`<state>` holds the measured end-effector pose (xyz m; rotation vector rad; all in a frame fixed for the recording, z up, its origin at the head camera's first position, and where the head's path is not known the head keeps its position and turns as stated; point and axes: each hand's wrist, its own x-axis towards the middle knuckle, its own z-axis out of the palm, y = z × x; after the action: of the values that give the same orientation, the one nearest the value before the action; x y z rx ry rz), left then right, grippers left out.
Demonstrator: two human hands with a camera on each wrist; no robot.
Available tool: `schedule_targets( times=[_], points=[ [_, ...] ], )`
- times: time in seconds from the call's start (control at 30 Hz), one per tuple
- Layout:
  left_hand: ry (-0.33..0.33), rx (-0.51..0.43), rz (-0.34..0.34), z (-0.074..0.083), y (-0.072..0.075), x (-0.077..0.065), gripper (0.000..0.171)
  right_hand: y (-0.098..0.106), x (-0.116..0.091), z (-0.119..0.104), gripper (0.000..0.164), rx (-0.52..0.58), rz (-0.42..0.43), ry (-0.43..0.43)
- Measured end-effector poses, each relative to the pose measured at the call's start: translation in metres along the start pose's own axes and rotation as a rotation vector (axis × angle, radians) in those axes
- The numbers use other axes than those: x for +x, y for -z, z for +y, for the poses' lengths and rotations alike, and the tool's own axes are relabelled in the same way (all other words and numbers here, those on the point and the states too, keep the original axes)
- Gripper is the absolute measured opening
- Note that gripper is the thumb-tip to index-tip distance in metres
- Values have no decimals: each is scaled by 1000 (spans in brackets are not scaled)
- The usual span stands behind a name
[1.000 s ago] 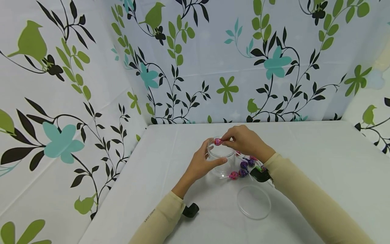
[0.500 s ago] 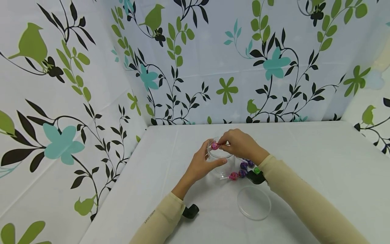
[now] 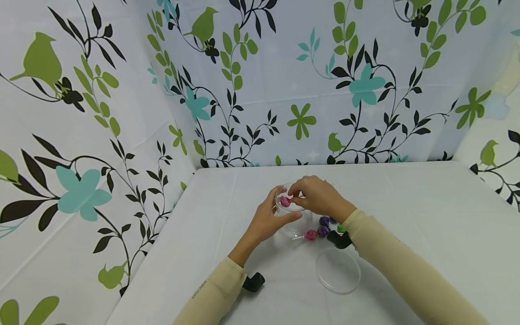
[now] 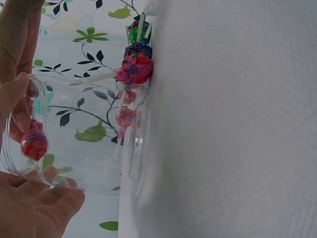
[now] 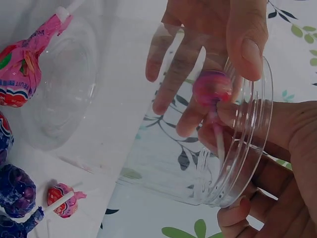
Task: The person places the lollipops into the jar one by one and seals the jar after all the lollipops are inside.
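A clear, wide-mouthed jar stands upright on the white table. My left hand grips it just below the rim, thumb on the near side and fingers round the left. Between thumb and fingers, my right hand pinches a pink-and-red wrapped lollipop at its stick. In the right wrist view, the lollipop's head shows through the clear wall, inside the jar mouth with its stick slanting down. The left wrist view has the same lollipop within the rim, well above the jar's base.
Several wrapped lollipops, among them a pink one, a purple one and a green one, lie right of the jar, partly under the right wrist. A clear round lid lies nearer the front. Patterned cloth hangs behind the table.
My right hand has moved slightly left and down, bringing the lollipop from the far rim deeper into the jar mouth. My left hand keeps its hold on the jar.
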<state>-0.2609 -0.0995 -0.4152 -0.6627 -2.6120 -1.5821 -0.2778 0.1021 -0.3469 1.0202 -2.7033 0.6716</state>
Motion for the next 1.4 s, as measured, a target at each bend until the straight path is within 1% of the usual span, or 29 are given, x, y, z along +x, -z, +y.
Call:
schedule_targets(
  times=[0.13, 0.27, 0.5, 0.63, 0.7, 0.9, 1.13, 1.27, 1.4],
  points=[
    [-15, -9, -2, -1, -1, 0, 96, 1, -4, 2, 13, -6, 35, 37],
    [-19, -7, -1, -1, -1, 0, 98, 7, -9, 5, 12, 4, 102, 57],
    [-10, 24, 8, -1, -1, 1, 97, 20, -22, 12, 9, 32, 227, 34],
    [-4, 27, 9, -1, -1, 1, 97, 25, -31, 21, 12, 23, 288, 6],
    [-4, 27, 10, -2, -1, 1, 96, 26, -35, 27, 15, 15, 303, -17],
    [-10, 27, 12, -1, -2, 1, 99, 31, -51, 42, 18, 15, 280, -107],
    [-3, 30, 7, 1, -2, 1, 100, 34, -65, 59, 17, 7, 245, -175],
    [-8, 25, 11, 1, -1, 0, 99, 31, -70, 68, 17, 4, 197, -213],
    [1, 25, 9, 1, -1, -1, 100, 24, -76, 79, 18, 8, 159, -251]
  ],
)
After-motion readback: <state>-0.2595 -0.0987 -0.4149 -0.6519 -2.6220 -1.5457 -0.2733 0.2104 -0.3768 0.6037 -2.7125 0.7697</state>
